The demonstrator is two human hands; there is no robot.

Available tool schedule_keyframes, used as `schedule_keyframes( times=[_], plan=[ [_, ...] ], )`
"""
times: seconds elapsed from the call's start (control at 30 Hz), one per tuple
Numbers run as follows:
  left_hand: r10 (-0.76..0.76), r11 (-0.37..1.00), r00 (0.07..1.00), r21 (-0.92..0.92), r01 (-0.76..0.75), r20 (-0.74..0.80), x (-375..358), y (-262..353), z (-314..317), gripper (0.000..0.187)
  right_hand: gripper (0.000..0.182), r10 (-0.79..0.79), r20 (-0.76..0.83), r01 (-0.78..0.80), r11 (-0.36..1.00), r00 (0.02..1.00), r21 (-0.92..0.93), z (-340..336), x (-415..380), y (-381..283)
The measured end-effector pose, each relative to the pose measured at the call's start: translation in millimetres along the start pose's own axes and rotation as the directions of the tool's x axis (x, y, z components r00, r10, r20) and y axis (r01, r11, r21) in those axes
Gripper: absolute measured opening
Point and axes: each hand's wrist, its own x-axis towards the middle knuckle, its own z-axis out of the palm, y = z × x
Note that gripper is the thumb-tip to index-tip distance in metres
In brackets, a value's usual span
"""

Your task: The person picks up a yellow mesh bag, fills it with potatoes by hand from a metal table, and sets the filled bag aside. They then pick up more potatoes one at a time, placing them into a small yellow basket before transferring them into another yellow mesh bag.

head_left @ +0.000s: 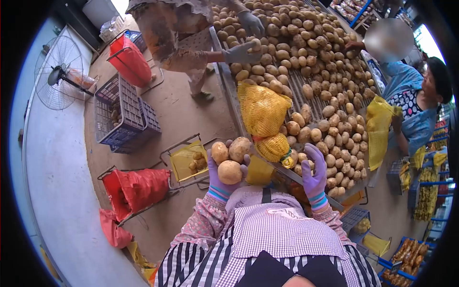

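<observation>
My left hand, in a purple glove, cups three potatoes in front of my apron, to the left of the sorting table. My right hand, also in a purple glove, is at the table's near edge, its thumb and fingers apart. Small potatoes lie close beside that hand, and I see none gripped in it. Between my hands and just beyond them, a filled yellow mesh bag lies on the table edge, its tied end towards me. Many loose potatoes cover the slatted table.
A co-worker's gloved hands handle potatoes at the far left side. Another person stands at right near a yellow mesh bag. On the left are crates, a red bag on a frame, and a fan.
</observation>
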Motion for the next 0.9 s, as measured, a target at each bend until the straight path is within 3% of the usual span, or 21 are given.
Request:
schedule_keyframes(
  times=[0.07, 0.13, 0.17, 0.23, 0.27, 0.33, 0.4, 0.47, 0.6, 0.7, 0.73, 0.8, 0.87, 0.9],
  plan=[
    [0.094, 0.995, 0.996, 0.035, -0.093, -0.010, -19.8, 33.8, -17.2, 0.062, 0.039, -0.007, 0.019, 0.006, 1.000, 1.000, 0.013, 8.4, 1.1, -2.1],
    [0.318, 0.942, 0.945, 0.141, -0.306, -0.071, -37.3, 76.2, -49.7, 0.064, 0.038, -0.018, 0.037, 0.017, 0.999, 0.999, 0.027, 14.7, 3.5, -5.9],
    [0.320, 0.941, 0.945, 0.139, -0.309, -0.072, -44.5, 100.5, -65.8, 0.064, 0.038, 0.008, 0.041, -0.011, 0.998, 0.999, 0.066, 17.0, 3.7, -6.3],
    [0.347, 0.937, 0.887, 0.155, -0.314, -0.305, -58.2, 147.0, -95.4, 0.071, 0.037, 0.044, 0.039, -0.049, 0.988, 0.998, 0.145, 22.7, 2.9, -5.3],
    [0.348, 0.937, 0.886, 0.152, -0.315, -0.307, -60.9, 159.9, -105.2, 0.071, 0.037, 0.045, 0.042, -0.050, 0.988, 0.998, 0.144, 25.2, 2.5, -3.0],
    [0.398, 0.893, 0.751, 0.411, -0.185, -0.526, -63.9, 181.1, -117.6, 0.080, 0.039, -0.028, 0.067, 0.020, 0.993, 0.997, 0.118, 27.5, 3.1, 2.4],
    [0.383, 0.885, 0.734, 0.451, -0.118, -0.561, -74.1, 187.3, -119.9, 0.076, 0.039, -0.045, 0.070, 0.041, 0.998, 0.997, 0.055, 25.4, 4.3, 7.6],
    [0.650, 0.728, 0.496, 0.659, -0.188, -0.576, -70.5, 179.7, -114.5, 0.068, 0.039, -0.047, 0.056, 0.048, 0.999, 0.997, -0.024, 21.6, 0.1, 17.6],
    [0.685, 0.650, 0.549, 0.743, -0.161, -0.480, -55.3, 158.2, -100.7, 0.058, 0.048, 0.139, 0.131, -0.057, 0.869, 0.982, -0.492, 4.2, -27.3, 63.2],
    [0.766, 0.430, 0.568, 0.896, -0.106, -0.301, -23.8, 112.4, -66.6, 0.045, 0.057, 0.226, 0.181, -0.071, 0.790, 0.957, -0.609, -0.5, -44.7, 87.2],
    [0.748, 0.425, 0.594, 0.901, -0.087, -0.295, -12.4, 93.5, -51.5, 0.045, 0.059, 0.240, 0.190, -0.065, 0.766, 0.952, -0.640, -1.0, -46.7, 93.2],
    [0.652, 0.172, 0.757, 0.981, -0.094, -0.042, 9.1, 57.4, -25.7, 0.039, 0.063, 0.316, 0.184, -0.119, 0.738, 0.931, -0.664, -4.1, -48.0, 113.9],
    [0.570, 0.082, 0.821, 0.992, -0.099, 0.035, 34.9, 15.7, -3.8, 0.036, 0.064, 0.299, 0.189, -0.102, 0.740, 0.935, -0.665, -12.3, -44.7, 129.0],
    [0.430, -0.031, 0.896, 0.994, -0.109, 0.112, 47.2, 0.3, 1.0, 0.036, 0.066, 0.302, 0.200, -0.084, 0.718, 0.932, -0.691, -16.7, -42.5, 142.9]
  ],
)
